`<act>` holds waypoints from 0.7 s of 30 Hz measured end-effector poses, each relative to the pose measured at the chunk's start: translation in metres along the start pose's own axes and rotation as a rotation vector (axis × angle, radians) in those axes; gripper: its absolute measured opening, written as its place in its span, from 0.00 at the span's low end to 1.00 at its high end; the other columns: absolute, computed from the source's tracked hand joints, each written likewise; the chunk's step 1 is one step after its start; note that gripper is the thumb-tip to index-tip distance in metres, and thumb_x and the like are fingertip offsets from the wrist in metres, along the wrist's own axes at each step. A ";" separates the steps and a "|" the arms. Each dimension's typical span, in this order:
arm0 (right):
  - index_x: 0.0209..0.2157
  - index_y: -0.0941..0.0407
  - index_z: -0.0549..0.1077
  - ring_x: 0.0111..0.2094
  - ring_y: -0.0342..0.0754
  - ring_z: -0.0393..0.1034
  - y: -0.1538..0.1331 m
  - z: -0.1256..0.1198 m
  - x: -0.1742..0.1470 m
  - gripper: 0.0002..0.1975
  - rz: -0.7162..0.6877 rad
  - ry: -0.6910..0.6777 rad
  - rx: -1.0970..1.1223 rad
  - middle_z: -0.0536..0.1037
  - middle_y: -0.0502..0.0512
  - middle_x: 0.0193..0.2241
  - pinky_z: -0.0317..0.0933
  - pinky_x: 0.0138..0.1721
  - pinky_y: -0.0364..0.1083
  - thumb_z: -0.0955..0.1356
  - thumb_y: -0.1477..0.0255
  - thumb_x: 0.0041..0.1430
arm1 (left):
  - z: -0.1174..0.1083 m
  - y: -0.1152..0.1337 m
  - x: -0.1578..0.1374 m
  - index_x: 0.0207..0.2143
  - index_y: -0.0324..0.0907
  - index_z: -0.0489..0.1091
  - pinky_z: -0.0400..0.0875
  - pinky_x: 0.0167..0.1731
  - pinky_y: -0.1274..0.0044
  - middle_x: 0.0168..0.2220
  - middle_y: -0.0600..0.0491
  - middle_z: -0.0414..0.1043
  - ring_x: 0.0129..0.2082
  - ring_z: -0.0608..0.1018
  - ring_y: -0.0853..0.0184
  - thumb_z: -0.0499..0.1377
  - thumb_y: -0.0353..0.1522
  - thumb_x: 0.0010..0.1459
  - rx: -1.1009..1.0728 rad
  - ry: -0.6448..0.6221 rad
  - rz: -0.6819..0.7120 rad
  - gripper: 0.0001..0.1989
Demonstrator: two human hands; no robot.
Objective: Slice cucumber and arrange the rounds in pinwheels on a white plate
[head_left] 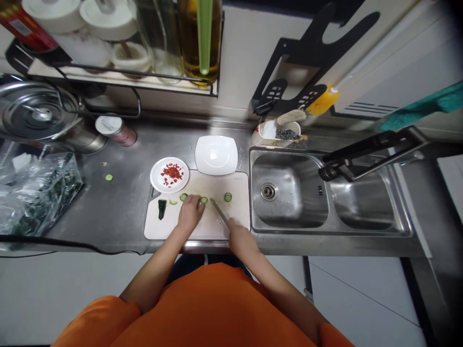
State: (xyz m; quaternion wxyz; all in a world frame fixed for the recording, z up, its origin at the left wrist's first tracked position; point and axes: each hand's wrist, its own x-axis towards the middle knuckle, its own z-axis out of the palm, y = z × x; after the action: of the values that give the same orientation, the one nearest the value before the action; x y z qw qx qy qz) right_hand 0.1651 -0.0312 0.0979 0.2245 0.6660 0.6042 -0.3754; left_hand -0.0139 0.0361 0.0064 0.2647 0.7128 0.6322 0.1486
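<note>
On a white cutting board (213, 229), my left hand (190, 212) has its fingers closed on a piece of cucumber (204, 200), whose pale cut face shows at the fingertips. My right hand (243, 239) grips a knife (220, 212) by its handle, with the blade slanting toward the cucumber and its tip just right of it. A second cut piece (183, 197) lies beyond my left hand. Farther right is a cucumber slice (227, 197). A dark green cucumber chunk (162, 209) and a thin pale sliver (173, 202) lie at the left of the board.
A round plate of chopped red bits (171, 173) overlaps the board's far left corner. Behind the board stands a white square dish (216, 154). A double steel sink (289, 193) with a black faucet (365, 152) is at the right; a plastic bag of greens (43, 197) lies left.
</note>
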 end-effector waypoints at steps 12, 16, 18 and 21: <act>0.52 0.59 0.58 0.42 0.52 0.72 -0.022 0.002 0.001 0.21 -0.045 0.039 -0.030 0.76 0.62 0.36 0.63 0.37 0.45 0.54 0.84 0.58 | 0.000 -0.003 -0.001 0.42 0.42 0.71 0.67 0.46 0.73 0.38 0.49 0.72 0.41 0.73 0.64 0.54 0.29 0.55 -0.069 -0.006 0.026 0.12; 0.53 0.59 0.57 0.43 0.52 0.72 -0.025 0.000 -0.001 0.20 -0.041 0.026 -0.034 0.76 0.64 0.37 0.63 0.38 0.45 0.54 0.84 0.60 | 0.000 -0.002 -0.001 0.42 0.42 0.71 0.67 0.46 0.73 0.38 0.49 0.72 0.41 0.73 0.64 0.54 0.29 0.55 -0.077 0.006 0.026 0.12; 0.53 0.59 0.57 0.43 0.52 0.72 -0.026 -0.001 -0.001 0.20 -0.038 0.025 -0.036 0.76 0.65 0.37 0.63 0.38 0.45 0.54 0.84 0.60 | 0.000 -0.002 -0.001 0.41 0.42 0.71 0.67 0.46 0.73 0.37 0.49 0.72 0.41 0.73 0.64 0.54 0.29 0.54 -0.081 0.005 0.020 0.12; 0.52 0.59 0.58 0.43 0.52 0.72 -0.027 -0.002 -0.002 0.19 -0.035 0.030 -0.038 0.76 0.64 0.36 0.63 0.37 0.45 0.54 0.84 0.60 | -0.001 -0.002 -0.001 0.41 0.43 0.71 0.67 0.46 0.73 0.37 0.50 0.72 0.41 0.73 0.64 0.54 0.29 0.55 -0.089 0.012 0.020 0.12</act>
State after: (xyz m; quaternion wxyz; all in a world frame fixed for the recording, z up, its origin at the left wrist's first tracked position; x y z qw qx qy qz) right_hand 0.1394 -0.0265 0.1050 0.2214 0.6563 0.6263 -0.3578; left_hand -0.0160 0.0358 0.0064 0.2909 0.7058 0.6194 0.1832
